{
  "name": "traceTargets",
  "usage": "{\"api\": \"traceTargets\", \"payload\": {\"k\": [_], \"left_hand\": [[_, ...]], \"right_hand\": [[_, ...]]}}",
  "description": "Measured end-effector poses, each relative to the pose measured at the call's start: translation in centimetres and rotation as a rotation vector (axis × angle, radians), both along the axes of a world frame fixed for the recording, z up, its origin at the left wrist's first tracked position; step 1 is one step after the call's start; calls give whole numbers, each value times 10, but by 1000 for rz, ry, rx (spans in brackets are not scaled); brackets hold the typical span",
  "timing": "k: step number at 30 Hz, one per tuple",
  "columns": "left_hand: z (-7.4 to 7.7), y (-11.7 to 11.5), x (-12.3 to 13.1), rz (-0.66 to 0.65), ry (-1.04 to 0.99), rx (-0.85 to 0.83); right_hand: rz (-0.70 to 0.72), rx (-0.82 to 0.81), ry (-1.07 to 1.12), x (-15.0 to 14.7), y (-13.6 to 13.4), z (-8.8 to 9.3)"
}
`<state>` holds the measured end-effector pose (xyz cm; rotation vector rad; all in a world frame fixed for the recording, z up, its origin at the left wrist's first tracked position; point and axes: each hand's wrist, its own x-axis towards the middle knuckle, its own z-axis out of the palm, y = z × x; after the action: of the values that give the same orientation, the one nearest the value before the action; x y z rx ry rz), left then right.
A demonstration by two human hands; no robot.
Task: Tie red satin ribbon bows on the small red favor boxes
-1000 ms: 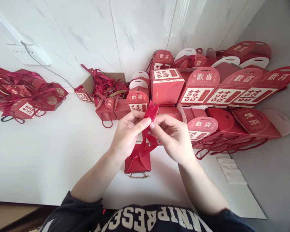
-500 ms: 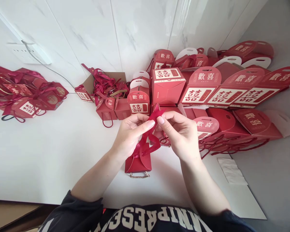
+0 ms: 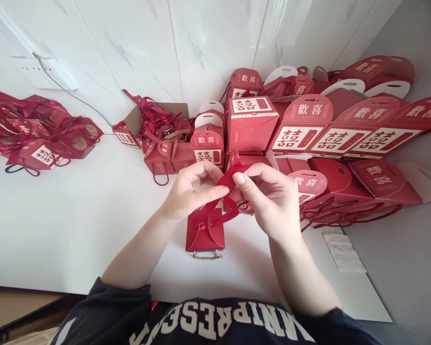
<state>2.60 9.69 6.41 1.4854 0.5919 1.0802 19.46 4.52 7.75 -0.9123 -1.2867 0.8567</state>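
A small red gift box with a twisted gold cord handle stands on the white table between my forearms. From its top, a dark red ribbon runs up to my hands. My left hand pinches the ribbon between thumb and fingers. Close beside it, my right hand grips the same ribbon with thumb and forefinger. The ribbon lies folded between the two thumbs, with a loop hanging down to the right above the box. Part of the ribbon is hidden behind my fingers.
Stacked red boxes with printed characters fill the back right. An open carton of ribbons stands by the wall. Ribbon-tied boxes are heaped at the left. A folded white tissue lies right, near a grey wall.
My left thumb has shifted slightly lower along the ribbon and its fingers have loosened a little. The right hand keeps its pinch. The box stays in place while the view tilts slightly.
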Motion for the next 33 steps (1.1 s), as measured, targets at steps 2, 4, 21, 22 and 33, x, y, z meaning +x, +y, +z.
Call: {"api": "traceTargets", "payload": {"k": [2, 4, 21, 22, 33], "left_hand": [[-6, 7, -14, -188, 140, 108], [-14, 9, -25, -383, 280, 149], [-70, -24, -21, -175, 367, 242], [-69, -24, -20, -169, 369, 258], [-77, -25, -12, -134, 375, 84]], "right_hand": [[10, 62, 0, 2, -7, 4], [9, 116, -11, 4, -14, 10], [96, 124, -113, -12, -11, 35], [102, 126, -113, -13, -11, 34], [15, 124, -94, -3, -5, 28]]}}
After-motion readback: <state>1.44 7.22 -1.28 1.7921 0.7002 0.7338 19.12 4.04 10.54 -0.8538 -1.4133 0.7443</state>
